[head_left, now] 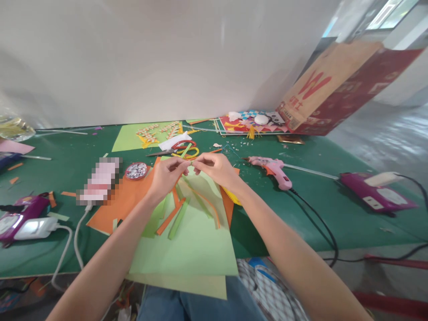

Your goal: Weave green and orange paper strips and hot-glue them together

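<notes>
From the head view, we have both hands up over the middle of the green table (301,200). The left hand (166,174) and the right hand (216,168) meet fingertip to fingertip, each pinching one end of a small green paper strip (191,164), held just above the light green sheet (197,240). Under the wrists lie cut strips (177,218), orange and green, loose on that sheet, with the orange sheet (129,196) beside it. So the cutting looks well along, we judge, and the loose pile says plenty remains to be worked. Further back, the scissors (182,147) lie set down, the pink glue gun (272,168) lies to the right with no hand on it, and small patterned pieces (157,131) near the wall look finished.
</notes>
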`<state>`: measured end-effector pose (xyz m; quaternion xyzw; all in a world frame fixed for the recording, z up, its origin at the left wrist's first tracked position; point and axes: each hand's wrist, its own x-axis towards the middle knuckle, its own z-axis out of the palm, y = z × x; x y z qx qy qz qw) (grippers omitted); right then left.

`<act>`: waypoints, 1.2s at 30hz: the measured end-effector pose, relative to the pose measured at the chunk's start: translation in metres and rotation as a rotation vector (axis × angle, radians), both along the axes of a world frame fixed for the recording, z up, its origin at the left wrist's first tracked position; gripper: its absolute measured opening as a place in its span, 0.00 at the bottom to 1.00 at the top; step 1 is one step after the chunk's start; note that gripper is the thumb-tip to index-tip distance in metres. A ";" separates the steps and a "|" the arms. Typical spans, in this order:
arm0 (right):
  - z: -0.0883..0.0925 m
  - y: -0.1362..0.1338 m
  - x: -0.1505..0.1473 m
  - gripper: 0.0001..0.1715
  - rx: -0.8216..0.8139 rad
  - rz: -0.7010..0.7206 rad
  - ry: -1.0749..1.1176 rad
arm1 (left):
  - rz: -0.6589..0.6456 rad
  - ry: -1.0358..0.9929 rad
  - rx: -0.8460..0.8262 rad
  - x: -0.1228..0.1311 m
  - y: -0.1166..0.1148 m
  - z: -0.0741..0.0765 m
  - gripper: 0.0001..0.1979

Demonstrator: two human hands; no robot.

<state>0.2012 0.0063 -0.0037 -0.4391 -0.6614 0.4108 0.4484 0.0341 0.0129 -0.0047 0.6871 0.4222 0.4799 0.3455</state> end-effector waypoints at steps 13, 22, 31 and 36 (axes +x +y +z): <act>-0.001 0.001 0.000 0.08 0.009 0.021 0.034 | -0.189 -0.020 -0.221 0.003 -0.003 0.001 0.26; -0.001 0.000 -0.001 0.09 -0.012 0.040 0.053 | -0.320 -0.091 -0.420 0.003 -0.003 -0.002 0.24; 0.001 0.000 -0.001 0.08 -0.033 0.033 0.062 | -0.310 -0.049 -0.314 0.003 -0.002 -0.006 0.25; 0.000 0.001 -0.002 0.09 -0.032 0.038 0.073 | -0.229 0.070 -0.137 0.005 -0.004 -0.007 0.21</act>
